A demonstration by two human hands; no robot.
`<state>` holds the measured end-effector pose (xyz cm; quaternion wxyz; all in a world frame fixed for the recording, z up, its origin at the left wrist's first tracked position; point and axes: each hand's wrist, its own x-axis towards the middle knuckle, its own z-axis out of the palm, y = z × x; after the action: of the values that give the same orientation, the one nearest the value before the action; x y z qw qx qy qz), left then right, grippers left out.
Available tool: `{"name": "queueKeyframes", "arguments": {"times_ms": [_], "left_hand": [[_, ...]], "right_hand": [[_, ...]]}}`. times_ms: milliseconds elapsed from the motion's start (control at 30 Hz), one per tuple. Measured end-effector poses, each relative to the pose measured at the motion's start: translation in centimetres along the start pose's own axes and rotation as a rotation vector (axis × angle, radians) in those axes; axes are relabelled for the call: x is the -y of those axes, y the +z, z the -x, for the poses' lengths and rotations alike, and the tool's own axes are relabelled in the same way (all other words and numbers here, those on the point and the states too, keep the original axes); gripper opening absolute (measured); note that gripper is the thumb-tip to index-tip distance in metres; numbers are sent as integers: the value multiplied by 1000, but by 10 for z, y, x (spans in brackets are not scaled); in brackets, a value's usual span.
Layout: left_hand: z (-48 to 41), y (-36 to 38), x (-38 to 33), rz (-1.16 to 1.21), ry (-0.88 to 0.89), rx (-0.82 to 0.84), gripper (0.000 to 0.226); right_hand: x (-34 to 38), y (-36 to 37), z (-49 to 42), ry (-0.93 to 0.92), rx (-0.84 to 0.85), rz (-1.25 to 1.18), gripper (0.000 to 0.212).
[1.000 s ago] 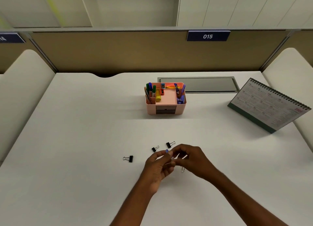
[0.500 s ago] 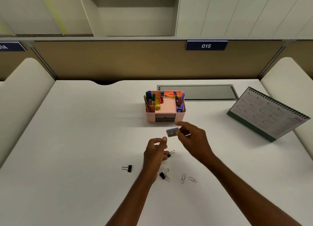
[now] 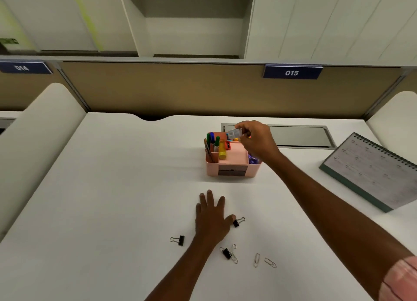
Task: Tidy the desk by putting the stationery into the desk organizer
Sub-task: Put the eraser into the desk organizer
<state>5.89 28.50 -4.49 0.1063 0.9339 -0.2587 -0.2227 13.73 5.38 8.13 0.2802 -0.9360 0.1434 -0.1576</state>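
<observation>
A pink desk organizer (image 3: 232, 167) stands upright at desk centre, markers in its compartments. At its 6 o'clock lie three black binder clips (image 3: 178, 240) and loose paper clips (image 3: 256, 259).

The tabletop (image 3: 94, 210) lies bare along its left edge. Near the front edge, binder clips (image 3: 178, 240) and paper clips (image 3: 256, 260) scatter. The organizer (image 3: 232, 168) stands toward the back edge, a calendar (image 3: 372, 172) toward the right edge.

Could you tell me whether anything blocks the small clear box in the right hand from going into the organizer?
Nothing visible does. The right hand holds the clear box over the organizer's back compartments, already above the upright markers.
</observation>
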Motion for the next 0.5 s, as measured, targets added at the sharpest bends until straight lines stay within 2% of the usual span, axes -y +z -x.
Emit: {"name": "queueKeyframes", "arguments": {"times_ms": [200, 500], "left_hand": [[3, 1, 2, -76, 29, 31, 97], [-2, 5, 0, -96, 33, 52, 113]], "right_hand": [[-9, 22, -42, -46, 163, 158, 32], [-8, 35, -71, -139, 361, 307, 33]]}}
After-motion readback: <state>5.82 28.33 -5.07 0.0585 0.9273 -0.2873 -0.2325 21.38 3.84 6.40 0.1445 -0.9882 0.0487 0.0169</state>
